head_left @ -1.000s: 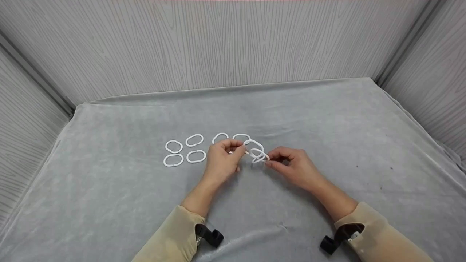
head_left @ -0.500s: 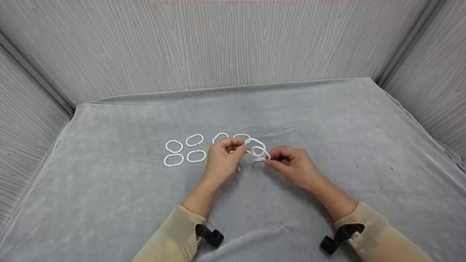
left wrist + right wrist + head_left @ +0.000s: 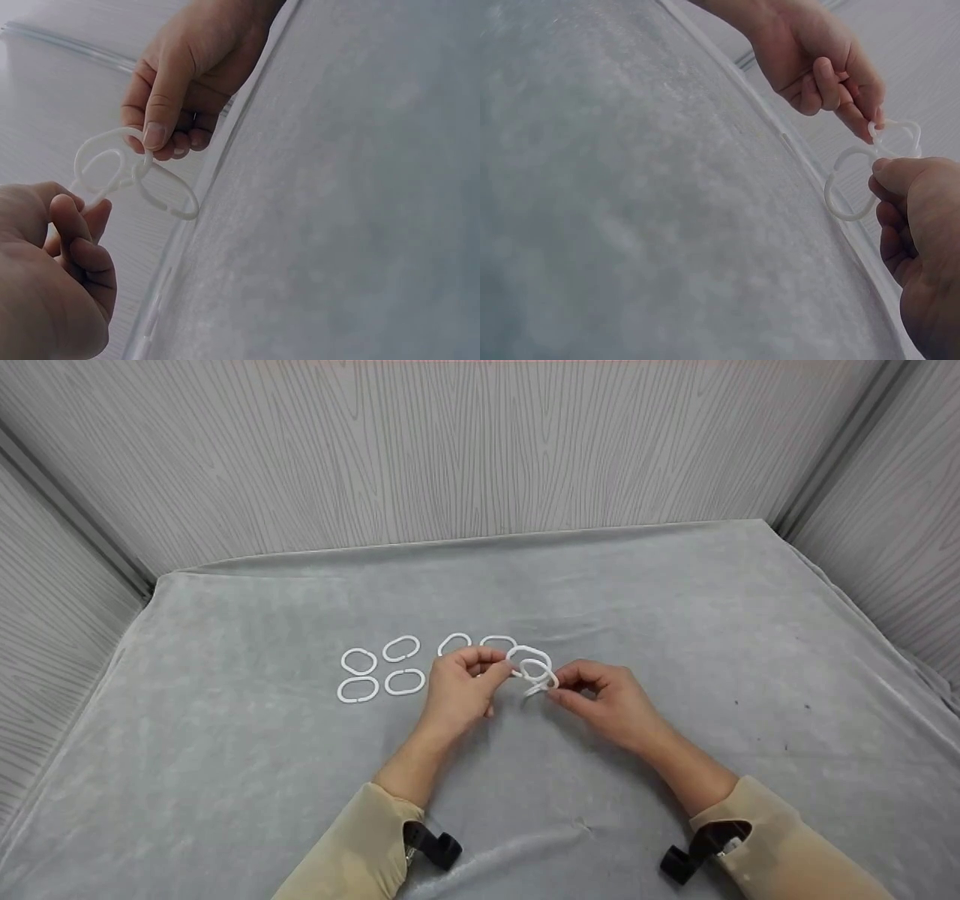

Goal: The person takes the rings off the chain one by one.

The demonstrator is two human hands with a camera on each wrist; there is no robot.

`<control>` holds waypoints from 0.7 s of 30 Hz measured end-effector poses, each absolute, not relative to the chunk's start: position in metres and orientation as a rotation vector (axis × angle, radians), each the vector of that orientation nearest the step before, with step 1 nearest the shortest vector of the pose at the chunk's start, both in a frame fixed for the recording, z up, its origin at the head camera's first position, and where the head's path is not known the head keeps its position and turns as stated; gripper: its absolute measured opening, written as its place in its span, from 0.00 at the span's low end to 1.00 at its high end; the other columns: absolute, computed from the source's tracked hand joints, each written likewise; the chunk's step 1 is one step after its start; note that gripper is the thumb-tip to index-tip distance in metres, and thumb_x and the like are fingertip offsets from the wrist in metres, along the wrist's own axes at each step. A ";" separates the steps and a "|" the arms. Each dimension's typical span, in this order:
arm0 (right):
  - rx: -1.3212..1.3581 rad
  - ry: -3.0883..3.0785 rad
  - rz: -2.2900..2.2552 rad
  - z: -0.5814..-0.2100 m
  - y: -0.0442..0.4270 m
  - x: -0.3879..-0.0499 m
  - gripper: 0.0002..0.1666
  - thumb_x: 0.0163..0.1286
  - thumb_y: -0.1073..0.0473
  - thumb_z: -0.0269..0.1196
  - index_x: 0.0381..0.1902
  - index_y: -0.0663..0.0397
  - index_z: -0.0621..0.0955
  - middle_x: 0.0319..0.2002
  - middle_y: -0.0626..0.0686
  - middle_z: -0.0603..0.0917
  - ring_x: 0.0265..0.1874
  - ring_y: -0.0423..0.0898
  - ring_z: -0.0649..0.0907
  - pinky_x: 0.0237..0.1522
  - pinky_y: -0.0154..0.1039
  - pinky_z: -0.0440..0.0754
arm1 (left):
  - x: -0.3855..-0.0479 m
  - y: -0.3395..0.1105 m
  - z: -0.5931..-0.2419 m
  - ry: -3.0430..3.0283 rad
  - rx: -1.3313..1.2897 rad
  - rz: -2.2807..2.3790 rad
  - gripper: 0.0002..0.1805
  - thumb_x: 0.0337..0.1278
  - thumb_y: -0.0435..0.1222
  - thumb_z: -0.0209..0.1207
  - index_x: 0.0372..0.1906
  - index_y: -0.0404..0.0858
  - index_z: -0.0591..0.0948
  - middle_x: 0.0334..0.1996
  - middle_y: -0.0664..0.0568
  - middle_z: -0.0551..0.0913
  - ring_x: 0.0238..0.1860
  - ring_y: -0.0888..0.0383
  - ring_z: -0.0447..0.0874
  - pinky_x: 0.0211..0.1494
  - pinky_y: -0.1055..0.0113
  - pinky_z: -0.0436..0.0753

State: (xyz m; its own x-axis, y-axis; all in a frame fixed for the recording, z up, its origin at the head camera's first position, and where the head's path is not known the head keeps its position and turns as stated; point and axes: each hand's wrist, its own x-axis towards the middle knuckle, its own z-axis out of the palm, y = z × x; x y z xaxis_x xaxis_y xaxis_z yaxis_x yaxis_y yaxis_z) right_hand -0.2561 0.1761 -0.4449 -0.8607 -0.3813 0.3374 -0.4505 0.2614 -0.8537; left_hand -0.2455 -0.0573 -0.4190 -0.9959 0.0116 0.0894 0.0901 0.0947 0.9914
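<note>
My left hand (image 3: 461, 690) pinches a white oval plastic chain link (image 3: 531, 648) between thumb and fingers. Facing it, my right hand (image 3: 611, 701) pinches a second white link (image 3: 77, 159) at its near side. From that one a third link (image 3: 196, 206) hangs down, with a small split showing in its rim in the left wrist view. The links overlap in the narrow space between both hands. Whether the left hand's link is threaded through the right hand's one cannot be made out for certain. All are held above the grey cloth.
Several loose white links lie on the grey cloth (image 3: 225, 750) left of and behind the hands, among them one link (image 3: 358, 702) at the far left and another link (image 3: 498, 638) partly behind the left hand. Wood-grain panels (image 3: 450, 450) surround the table.
The left hand's link has shifted slightly right, deeper over the right hand's link. The hanging link has swung and tilted. Both hands have stayed almost in place.
</note>
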 end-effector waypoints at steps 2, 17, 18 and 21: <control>0.806 -2.443 1.690 -0.445 0.176 -0.256 0.03 0.71 0.63 0.73 0.41 0.53 0.89 0.37 0.48 0.90 0.39 0.45 0.86 0.44 0.34 0.83 | -0.246 -0.057 -0.419 -2.270 -0.097 -2.090 0.05 0.65 0.31 0.68 0.40 0.32 0.88 0.33 0.40 0.91 0.11 0.64 0.68 0.17 0.73 0.72; 0.783 -2.455 1.690 -0.445 0.177 -0.256 0.03 0.70 0.63 0.74 0.41 0.53 0.89 0.38 0.47 0.90 0.41 0.45 0.87 0.47 0.35 0.84 | -0.248 -0.056 -0.422 -2.236 -0.052 -2.106 0.06 0.61 0.30 0.72 0.40 0.31 0.90 0.27 0.53 0.83 0.16 0.63 0.74 0.22 0.72 0.76; 0.783 -2.454 1.690 -0.445 0.177 -0.256 0.03 0.70 0.63 0.74 0.41 0.53 0.89 0.38 0.47 0.90 0.41 0.45 0.87 0.47 0.35 0.84 | -0.248 -0.055 -0.422 -2.233 -0.055 -2.109 0.06 0.61 0.30 0.72 0.40 0.31 0.90 0.26 0.53 0.84 0.16 0.62 0.75 0.23 0.72 0.77; 0.784 -2.451 1.692 -0.445 0.177 -0.256 0.03 0.70 0.64 0.73 0.41 0.53 0.89 0.37 0.47 0.90 0.40 0.45 0.87 0.47 0.35 0.84 | -0.248 -0.055 -0.422 -2.222 -0.068 -2.118 0.05 0.61 0.28 0.71 0.39 0.30 0.89 0.26 0.53 0.84 0.19 0.60 0.80 0.26 0.70 0.80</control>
